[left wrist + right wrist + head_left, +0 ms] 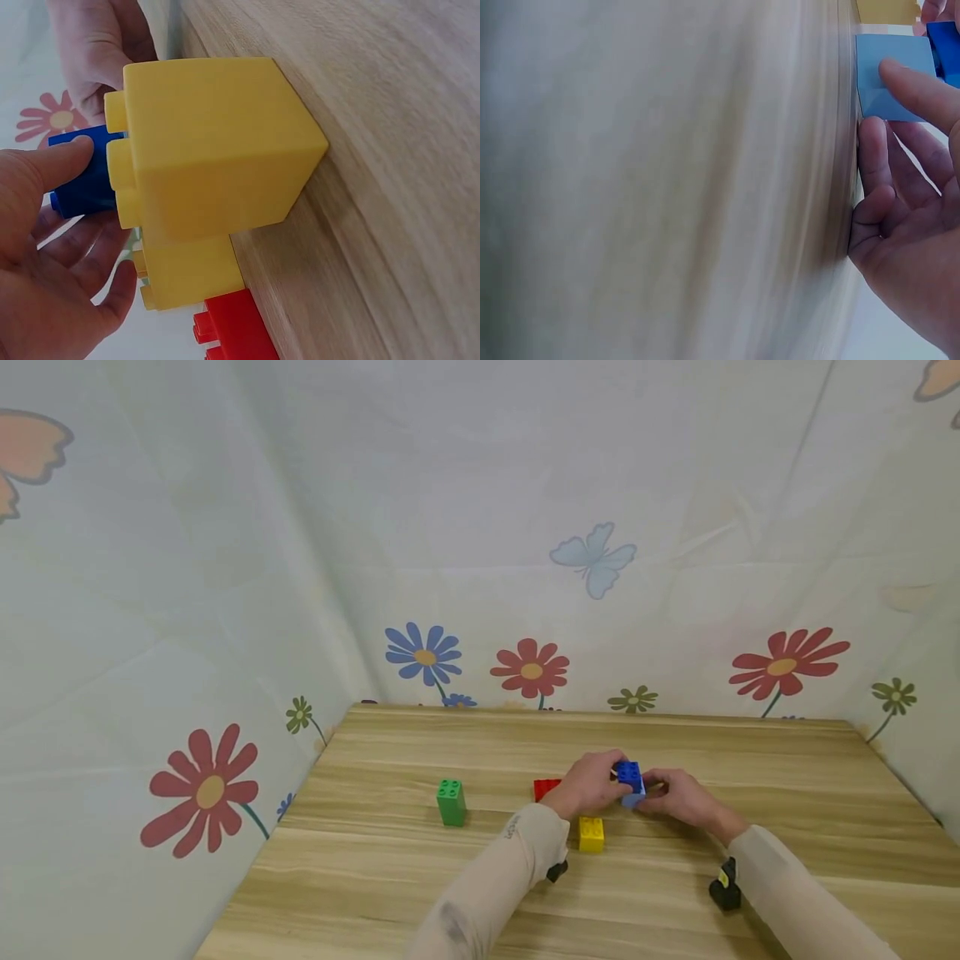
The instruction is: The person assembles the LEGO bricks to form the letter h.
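Observation:
In the head view my left hand [595, 783] pinches a dark blue toy building brick [628, 774] between thumb and fingers. That brick is at the top of a light blue brick [633, 798], slightly tilted in the right wrist view; whether the two are locked together I cannot tell. My right hand [684, 795] grips the light blue brick low on the table, its thumb on one face and fingers against another. A yellow brick [591, 834] stands nearer, below my left hand. Another yellow brick [195, 271] shows in the left wrist view.
A red brick [547, 789] lies left of my left hand, partly covered by it. Farther left a tall green brick [452, 804] stands upright. The wooden table [360, 877] ends at the back against a flower-printed cloth [465, 527].

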`<state>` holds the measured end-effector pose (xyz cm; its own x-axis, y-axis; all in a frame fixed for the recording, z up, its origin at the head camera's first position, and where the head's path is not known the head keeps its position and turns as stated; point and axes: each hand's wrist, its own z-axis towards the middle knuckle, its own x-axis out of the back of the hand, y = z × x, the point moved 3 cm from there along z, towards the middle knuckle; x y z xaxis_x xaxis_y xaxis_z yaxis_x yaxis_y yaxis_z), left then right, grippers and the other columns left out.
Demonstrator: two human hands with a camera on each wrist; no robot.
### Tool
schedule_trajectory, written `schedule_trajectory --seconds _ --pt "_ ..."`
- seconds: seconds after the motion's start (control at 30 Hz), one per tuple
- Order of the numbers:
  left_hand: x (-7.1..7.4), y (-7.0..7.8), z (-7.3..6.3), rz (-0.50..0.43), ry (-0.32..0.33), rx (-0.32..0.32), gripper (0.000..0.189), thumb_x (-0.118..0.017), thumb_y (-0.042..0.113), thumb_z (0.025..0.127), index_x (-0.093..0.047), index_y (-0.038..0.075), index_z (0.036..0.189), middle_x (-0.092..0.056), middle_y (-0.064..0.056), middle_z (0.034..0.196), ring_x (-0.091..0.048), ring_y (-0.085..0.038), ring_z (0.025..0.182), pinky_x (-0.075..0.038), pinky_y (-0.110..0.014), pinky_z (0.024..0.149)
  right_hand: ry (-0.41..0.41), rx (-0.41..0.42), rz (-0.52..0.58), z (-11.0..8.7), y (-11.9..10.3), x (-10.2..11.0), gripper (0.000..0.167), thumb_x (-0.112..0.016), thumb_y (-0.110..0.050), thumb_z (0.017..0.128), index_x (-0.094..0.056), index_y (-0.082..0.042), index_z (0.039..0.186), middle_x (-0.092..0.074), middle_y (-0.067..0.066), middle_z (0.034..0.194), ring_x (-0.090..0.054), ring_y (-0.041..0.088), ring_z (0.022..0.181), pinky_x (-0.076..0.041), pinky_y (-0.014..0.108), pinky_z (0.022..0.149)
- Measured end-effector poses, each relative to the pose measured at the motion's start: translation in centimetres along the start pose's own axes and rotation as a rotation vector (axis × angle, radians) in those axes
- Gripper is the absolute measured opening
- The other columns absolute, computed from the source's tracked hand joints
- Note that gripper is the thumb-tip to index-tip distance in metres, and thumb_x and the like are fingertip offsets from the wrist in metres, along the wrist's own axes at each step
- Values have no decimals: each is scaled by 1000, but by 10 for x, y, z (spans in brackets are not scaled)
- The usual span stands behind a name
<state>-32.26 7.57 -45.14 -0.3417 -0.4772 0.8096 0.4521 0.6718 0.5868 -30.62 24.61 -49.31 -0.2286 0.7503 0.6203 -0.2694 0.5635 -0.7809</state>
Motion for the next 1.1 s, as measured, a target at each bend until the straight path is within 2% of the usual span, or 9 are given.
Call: schedule_trajectory --seconds 0.13,0.33,0.4,0.6,0.9,1.1 --pt "-1 0 2 -23 -9 -4 27 -66 28 90 -57 18 113 -62 8 104 -54 -6 85 -48 -21 79 -9 -26 10 0 2 -1 37 -74 -16 83 -62 4 112 -64 14 106 -61 20 88 -51 29 74" --pt "-2 0 4 4 -29 -8 35 -68 23 89 -55 17 121 -61 6 112 -55 -8 93 -48 -24 85 -1 -30 13 -1 -2 -1 37 -74 -16 83 -63 4 113 -64 15 106 -61 21 88 -51 28 74" --pt "-1 0 4 -15 -29 2 38 -69 21 88 -53 19 122 -60 4 115 -56 -10 95 -48 -26 86 3 -30 13 0 -2 -1 37 -74 -16 83 -63 3 112 -65 15 106 -61 20 87 -50 28 74" --pt "-1 0 4 -92 -12 24 34 -70 20 87 -49 22 113 -61 3 105 -55 -9 86 -49 -23 78 -16 -59 83 1 5 -2 36 -73 -15 83 -63 4 112 -64 14 106 -62 21 88 -51 26 73" --pt "-2 0 6 -65 -10 7 33 -69 26 88 -53 21 117 -61 5 109 -55 -8 89 -49 -24 81 -10 -49 84 0 5 -1 32 -73 -16 84 -64 2 108 -65 12 103 -62 21 87 -51 26 72" --pt "-2 -1 8 -7 -9 -35 34 -66 28 90 -54 19 121 -61 6 112 -55 -7 92 -48 -22 84 -10 -54 77 0 5 0 33 -73 -17 84 -64 1 109 -65 12 104 -62 21 88 -51 25 72"
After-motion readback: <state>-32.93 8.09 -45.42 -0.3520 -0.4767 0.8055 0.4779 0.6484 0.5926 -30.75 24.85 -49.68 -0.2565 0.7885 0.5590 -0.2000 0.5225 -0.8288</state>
